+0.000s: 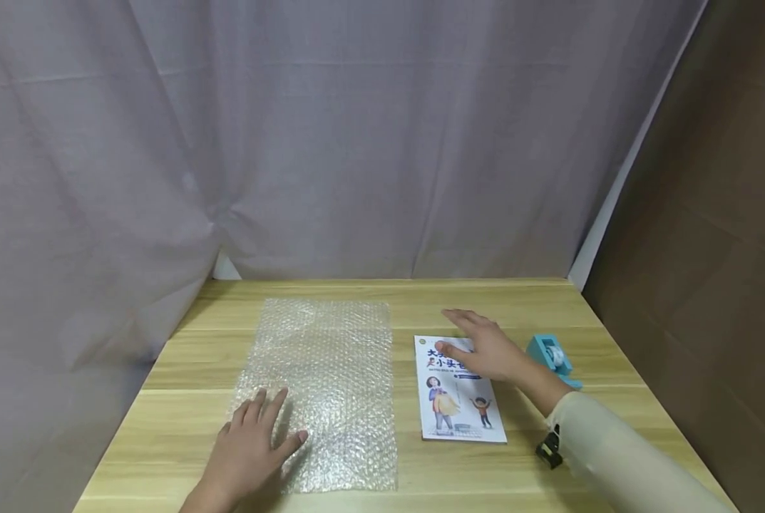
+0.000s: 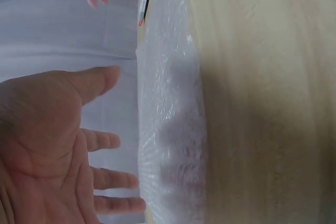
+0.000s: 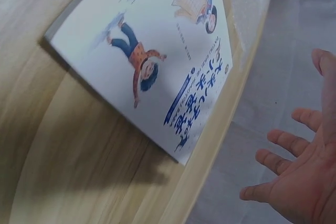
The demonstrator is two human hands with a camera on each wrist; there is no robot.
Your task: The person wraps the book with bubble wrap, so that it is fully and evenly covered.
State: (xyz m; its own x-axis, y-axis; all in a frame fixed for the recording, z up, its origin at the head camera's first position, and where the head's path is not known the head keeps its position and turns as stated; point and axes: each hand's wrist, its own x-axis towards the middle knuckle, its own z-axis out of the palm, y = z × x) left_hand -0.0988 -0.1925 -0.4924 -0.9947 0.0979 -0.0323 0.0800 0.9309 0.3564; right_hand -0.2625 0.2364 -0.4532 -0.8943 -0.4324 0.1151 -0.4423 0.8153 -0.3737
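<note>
A sheet of bubble wrap (image 1: 331, 385) lies flat on the left half of the wooden table. Over its lower left edge hovers my left hand (image 1: 247, 442), fingers spread and holding nothing; the left wrist view shows the palm (image 2: 47, 156) above the wrap, apart from it. To the right of the wrap lies a white paperback book (image 1: 449, 413) with cartoon figures and Chinese lettering on its cover. My right hand (image 1: 488, 349) is above the book's top right part, fingers extended, hiding some of the title. In the right wrist view that hand (image 3: 304, 166) stands clear of the book (image 3: 157, 51).
A blue tape dispenser (image 1: 549, 356) with a roll of tape stands right of the book, beside my right forearm. A small black object (image 1: 549, 450) sits by the right sleeve. Grey curtain (image 1: 382, 142) hangs behind the table, and a brown one (image 1: 709, 249) borders the right side.
</note>
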